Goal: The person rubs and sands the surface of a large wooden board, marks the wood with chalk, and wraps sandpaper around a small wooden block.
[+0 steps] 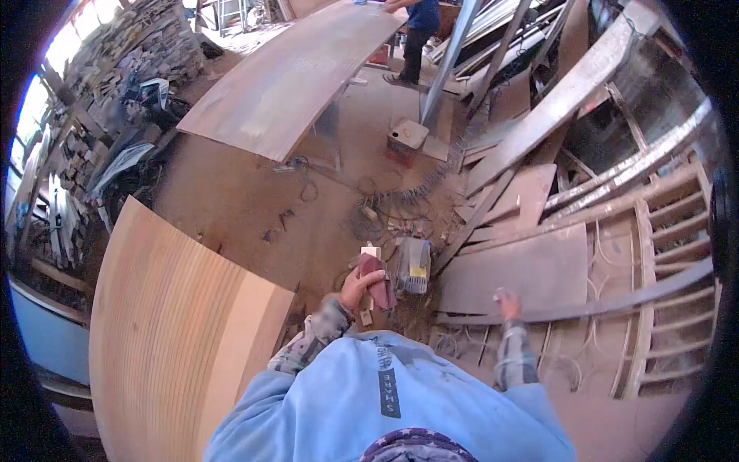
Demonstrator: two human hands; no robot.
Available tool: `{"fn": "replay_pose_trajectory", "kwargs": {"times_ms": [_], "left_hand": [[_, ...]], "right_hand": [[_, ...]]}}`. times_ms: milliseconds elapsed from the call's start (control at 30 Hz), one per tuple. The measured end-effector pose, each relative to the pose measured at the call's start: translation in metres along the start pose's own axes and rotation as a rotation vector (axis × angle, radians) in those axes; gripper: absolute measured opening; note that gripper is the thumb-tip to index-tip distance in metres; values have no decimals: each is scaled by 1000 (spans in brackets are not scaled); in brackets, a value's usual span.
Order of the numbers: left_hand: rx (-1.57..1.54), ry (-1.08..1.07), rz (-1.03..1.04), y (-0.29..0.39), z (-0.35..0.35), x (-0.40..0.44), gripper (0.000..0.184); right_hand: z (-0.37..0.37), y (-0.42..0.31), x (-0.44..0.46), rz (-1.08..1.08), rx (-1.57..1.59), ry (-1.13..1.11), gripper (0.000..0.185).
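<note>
My left hand (359,286) is wrapped round a dark red block or folded sheet (377,283), in front of my chest. My right hand (508,302) is at the near edge of a grey-brown flat board (531,269), its fingers partly bent; what they hold, if anything, is too small to make out. Just right of my left hand sits a grey machine with a yellow label (414,266). Pale wooden pieces (366,316) lie below and beside the red item.
A striped wooden panel (177,323) stands at the left. Farther off, a person (419,31) is beside a large board (292,73). A white-topped container (408,133) and cables lie on the dusty floor. Long planks and a slatted frame (645,292) fill the right; stacked wood (131,54) the left.
</note>
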State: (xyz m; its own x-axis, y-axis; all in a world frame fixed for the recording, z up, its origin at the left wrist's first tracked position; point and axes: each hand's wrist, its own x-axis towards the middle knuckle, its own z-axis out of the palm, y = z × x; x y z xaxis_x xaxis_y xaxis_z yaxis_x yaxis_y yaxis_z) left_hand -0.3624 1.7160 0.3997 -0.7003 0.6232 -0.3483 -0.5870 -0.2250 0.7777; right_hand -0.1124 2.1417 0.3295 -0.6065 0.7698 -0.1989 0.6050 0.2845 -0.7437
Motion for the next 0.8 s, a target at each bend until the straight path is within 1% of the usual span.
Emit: {"fn": "replay_pose_trajectory", "kwargs": {"times_ms": [33, 67, 100, 133, 167, 200, 233, 267, 333, 367, 400, 433, 467, 500, 533, 567, 600, 633, 667, 700, 733, 800], "left_hand": [[1, 5, 4, 6, 2, 12, 39], [-1, 71, -30, 12, 6, 25, 39], [-6, 134, -65, 14, 9, 39, 38], [-55, 74, -94, -2, -8, 63, 38], [-62, 69, -92, 5, -10, 82, 38], [-45, 75, -132, 12, -14, 101, 37], [-26, 84, -172, 20, -20, 121, 36], [-34, 21, -182, 21, -37, 153, 33], [-33, -4, -183, 24, -65, 214, 31], [-32, -29, -191, 34, -76, 244, 28], [72, 25, -192, 62, -74, 258, 29], [-33, -26, -224, 85, -77, 276, 34], [107, -15, -188, 104, -89, 301, 37], [242, 5, -158, 127, -102, 321, 40], [151, -34, -122, 168, -95, 319, 45], [154, -24, -142, 186, -111, 335, 45], [181, -72, -141, 201, -133, 352, 46], [205, -118, -146, 212, -149, 364, 46], [230, -74, -187, 262, -131, 352, 45], [230, -65, -214, 267, -145, 366, 45], [280, -40, -191, 260, -164, 381, 44], [336, -26, -177, 269, -175, 391, 44]], "right_hand": [[-13, -15, 33, 48, -48, 8, 28], [-13, -32, 56, 45, -48, 8, 28], [-14, -48, 77, -66, -63, 48, 26], [-12, -60, 93, -178, -82, 90, 24], [6, -63, 110, -130, -106, 102, 23], [32, -67, 124, -81, -129, 112, 23], [54, -98, 119, -143, 61, 57, 24], [81, -138, 111, -206, 255, 1, 24], [146, -155, 125, -109, 272, -46, 24], [178, -167, 130, -118, 305, -60, 26], [207, -179, 133, -126, 340, -71, 28], [228, -188, 137, 62, 241, -132, 32], [268, -176, 146, 7, 6, 43, 36], [309, -127, 165, 36, -186, -33, 40], [325, -120, 155, 113, -139, -167, 43], [349, -70, 153, 106, -295, -290, 42], [368, -34, 159, 91, -450, -413, 41], [364, -45, 148, 109, -451, -435, 41], [350, -63, 126, 151, -441, -400, 40], [345, -77, 113, 190, -431, -360, 39], [347, -79, 103, 212, -433, -375, 39], [349, -89, 88, 278, -412, -377, 38]]}}
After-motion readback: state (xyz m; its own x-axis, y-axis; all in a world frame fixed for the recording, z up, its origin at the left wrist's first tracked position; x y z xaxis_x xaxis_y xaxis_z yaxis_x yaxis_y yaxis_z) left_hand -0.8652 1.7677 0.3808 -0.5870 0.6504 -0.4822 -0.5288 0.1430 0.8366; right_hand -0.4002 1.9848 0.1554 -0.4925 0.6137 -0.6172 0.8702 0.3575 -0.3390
